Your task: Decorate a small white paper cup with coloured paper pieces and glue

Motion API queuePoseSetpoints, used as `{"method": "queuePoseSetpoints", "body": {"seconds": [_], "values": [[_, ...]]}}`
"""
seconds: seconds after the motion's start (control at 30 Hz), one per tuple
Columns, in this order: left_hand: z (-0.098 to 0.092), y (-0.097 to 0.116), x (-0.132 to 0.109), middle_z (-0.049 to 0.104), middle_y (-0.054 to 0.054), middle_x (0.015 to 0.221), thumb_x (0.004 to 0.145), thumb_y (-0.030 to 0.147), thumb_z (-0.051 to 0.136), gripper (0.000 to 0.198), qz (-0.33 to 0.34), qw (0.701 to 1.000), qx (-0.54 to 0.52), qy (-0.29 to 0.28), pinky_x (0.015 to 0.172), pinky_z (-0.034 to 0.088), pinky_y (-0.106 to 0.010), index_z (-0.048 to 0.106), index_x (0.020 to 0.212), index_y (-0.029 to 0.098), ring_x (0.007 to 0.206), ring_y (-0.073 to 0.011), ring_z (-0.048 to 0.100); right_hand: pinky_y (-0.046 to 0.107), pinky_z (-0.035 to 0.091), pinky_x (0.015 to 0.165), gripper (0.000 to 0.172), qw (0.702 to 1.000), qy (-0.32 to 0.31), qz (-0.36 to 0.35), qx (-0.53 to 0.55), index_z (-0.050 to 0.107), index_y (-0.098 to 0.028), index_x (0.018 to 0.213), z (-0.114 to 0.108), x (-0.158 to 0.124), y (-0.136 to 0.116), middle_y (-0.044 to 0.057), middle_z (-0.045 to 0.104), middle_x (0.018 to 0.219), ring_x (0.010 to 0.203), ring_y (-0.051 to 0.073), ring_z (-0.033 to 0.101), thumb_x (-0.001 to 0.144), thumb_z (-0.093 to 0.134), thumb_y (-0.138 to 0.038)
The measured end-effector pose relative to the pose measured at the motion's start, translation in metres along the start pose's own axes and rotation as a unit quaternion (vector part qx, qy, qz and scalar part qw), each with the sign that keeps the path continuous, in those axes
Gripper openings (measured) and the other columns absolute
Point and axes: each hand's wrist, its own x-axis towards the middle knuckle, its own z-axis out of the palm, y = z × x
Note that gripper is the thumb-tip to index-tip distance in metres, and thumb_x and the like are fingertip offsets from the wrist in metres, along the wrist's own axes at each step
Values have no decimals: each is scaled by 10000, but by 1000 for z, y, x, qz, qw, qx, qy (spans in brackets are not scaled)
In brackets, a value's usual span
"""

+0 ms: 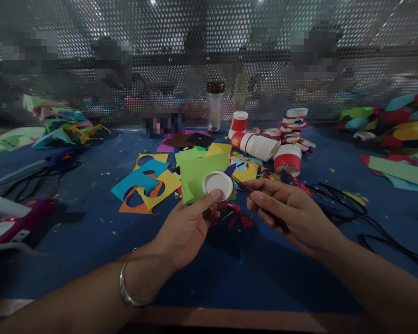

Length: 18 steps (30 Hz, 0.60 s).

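Cup piece (217,182) pinched in left hand (194,222) — dark slim tool (241,183) gripped in right hand (287,206), tip just beside it — green paper (195,170) beyond.

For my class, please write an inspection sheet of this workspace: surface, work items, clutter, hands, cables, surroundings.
Surface: blue tabletop, littered with small scraps.
Work items: white round piece; slim dark tool, type unclear.
Clutter: coloured sheets with round holes; red-and-white paper cups, some nested.
Hands: left hand holds the white round piece; right hand grips the slim dark tool.
Cables: black cables at both sides.
Surroundings: perforated screen behind; capped clear bottle before it.
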Motion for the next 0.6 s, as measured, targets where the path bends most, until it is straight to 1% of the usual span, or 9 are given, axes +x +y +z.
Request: {"method": "queuePoseSetpoints", "body": {"seconds": [0.1,0.2,0.3,0.4,0.6], "values": [[0,-1,-1,784,-38,1002,750,145,860,431,6,1000,8,6,672,482,-212,741,1163,186,793,-114,684,181,249,377,399,1000,1,-1,6,695,-148,1084,0,0,1,-14,625,744,455,31,402,834,776,-448],[1,-2,-3,785,-39,1012,704,176,899,489,20,1000,19,-7,686,486,-212,742,1167,193,806,-125,693,180,239,382,410,1000,1,-4,9,704,-140,1088,0,0,1,-14,612,735,457,27,397,831,781,-451],[1,-3,-4,788,-42,1010,644,162,924,541,37,999,25,-14,692,487,-212,750,1155,198,816,-136,694,179,231,389,418,1000,2,-12,6,712,-140,1103,1,0,1,-18,600,724,463,27,396,826,788,-444],[1,-3,-4,789,-54,997,635,164,922,518,47,998,31,-11,703,492,-214,761,1127,184,822,-140,687,183,217,389,408,1000,-1,-13,3,717,-142,1093,1,-1,1,-21,591,715,460,26,381,824,788,-441],[-1,-5,-4,787,-62,1034,657,181,907,460,52,997,49,-24,692,488,-211,773,1097,182,831,-139,687,183,204,389,381,1000,-1,-22,-3,715,-143,1109,2,-1,1,-24,583,717,467,25,372,851,766,-419]]}}
